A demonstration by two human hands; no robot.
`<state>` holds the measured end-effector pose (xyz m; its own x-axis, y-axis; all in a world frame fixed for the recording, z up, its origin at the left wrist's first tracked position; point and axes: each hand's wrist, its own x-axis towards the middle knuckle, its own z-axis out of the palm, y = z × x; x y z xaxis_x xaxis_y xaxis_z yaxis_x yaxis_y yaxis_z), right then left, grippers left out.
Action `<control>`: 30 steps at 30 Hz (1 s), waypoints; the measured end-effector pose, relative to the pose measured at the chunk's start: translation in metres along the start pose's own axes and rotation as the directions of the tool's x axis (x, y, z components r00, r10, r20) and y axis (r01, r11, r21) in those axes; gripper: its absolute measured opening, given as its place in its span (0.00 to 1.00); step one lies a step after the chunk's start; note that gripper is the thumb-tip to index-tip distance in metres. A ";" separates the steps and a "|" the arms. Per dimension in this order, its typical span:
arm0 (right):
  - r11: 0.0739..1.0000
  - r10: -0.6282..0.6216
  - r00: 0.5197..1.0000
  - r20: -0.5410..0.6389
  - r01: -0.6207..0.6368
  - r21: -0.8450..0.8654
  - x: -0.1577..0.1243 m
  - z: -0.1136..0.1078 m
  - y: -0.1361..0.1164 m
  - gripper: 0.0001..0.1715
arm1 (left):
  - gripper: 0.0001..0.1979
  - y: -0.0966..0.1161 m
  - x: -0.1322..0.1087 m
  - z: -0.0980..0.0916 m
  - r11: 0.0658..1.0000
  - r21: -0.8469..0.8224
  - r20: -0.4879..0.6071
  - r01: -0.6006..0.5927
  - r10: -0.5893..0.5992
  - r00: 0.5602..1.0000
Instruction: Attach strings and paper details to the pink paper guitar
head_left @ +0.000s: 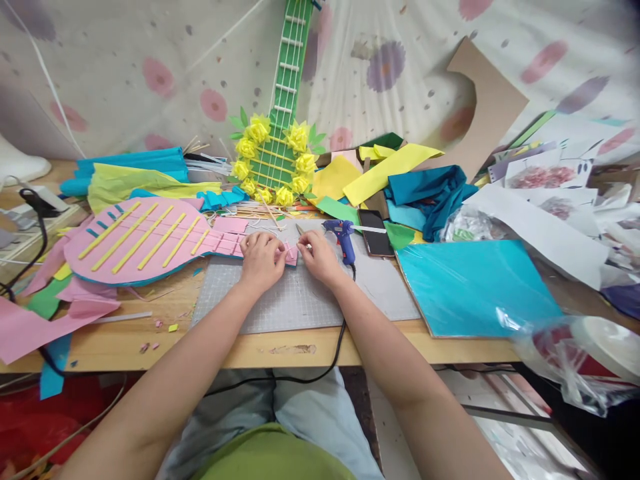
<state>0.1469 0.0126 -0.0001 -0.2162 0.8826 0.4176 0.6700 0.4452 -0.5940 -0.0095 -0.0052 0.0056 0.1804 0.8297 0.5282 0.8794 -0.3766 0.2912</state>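
Observation:
A pink craft guitar (127,230) with a blue edge, yellow strips across its body and thin pink strings lies flat, its neck pointing right. Over the end of the neck, my left hand (263,261) has its fingers curled down and closed on it. My right hand (320,255) is just beyond the neck's tip, thumb and fingertips pinched together. Whatever is in that pinch is too small to make out; it may be a fine string. Close by the right hand, a blue glue gun (341,239) lies on the grey cutting mat (320,307).
A green guitar (285,113) ringed with yellow paper flowers leans at the back. A phone (376,233) and a blue sheet (480,287) lie to the right. Coloured paper scraps (390,173) are piled behind. The glue gun's black cable (342,333) crosses the table's front edge.

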 end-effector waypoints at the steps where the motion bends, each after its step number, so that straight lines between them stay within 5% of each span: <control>1: 1.000 0.025 0.999 0.022 -0.025 -0.005 0.000 0.000 -0.001 0.05 | 0.04 -0.001 0.000 0.000 1.000 -0.006 0.000 -0.004 0.004 1.000; 6: 0.994 0.108 0.986 0.130 -0.103 -0.043 0.000 -0.005 -0.008 0.09 | 0.06 -0.004 0.001 0.002 1.000 -0.021 0.015 -0.023 0.024 1.000; 13: 0.979 0.031 0.970 0.240 0.018 -0.201 -0.001 -0.012 -0.011 0.13 | 0.05 -0.006 0.002 0.002 0.999 0.005 -0.014 -0.044 0.044 0.999; 21: 0.973 0.026 0.976 0.218 0.025 -0.230 -0.001 -0.015 -0.013 0.14 | 0.07 -0.001 0.002 0.001 0.999 0.006 -0.056 -0.032 0.032 0.998; 30: 0.994 0.061 0.977 0.205 -0.078 0.074 -0.001 -0.012 -0.005 0.12 | 0.06 -0.006 0.003 0.000 0.995 -0.097 -0.032 -0.032 0.029 0.999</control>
<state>0.1522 0.0079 0.0111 -0.3158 0.9204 0.2304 0.6303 0.3850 -0.6742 -0.0143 -0.0003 0.0054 0.1913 0.8048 0.5619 0.8265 -0.4408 0.3500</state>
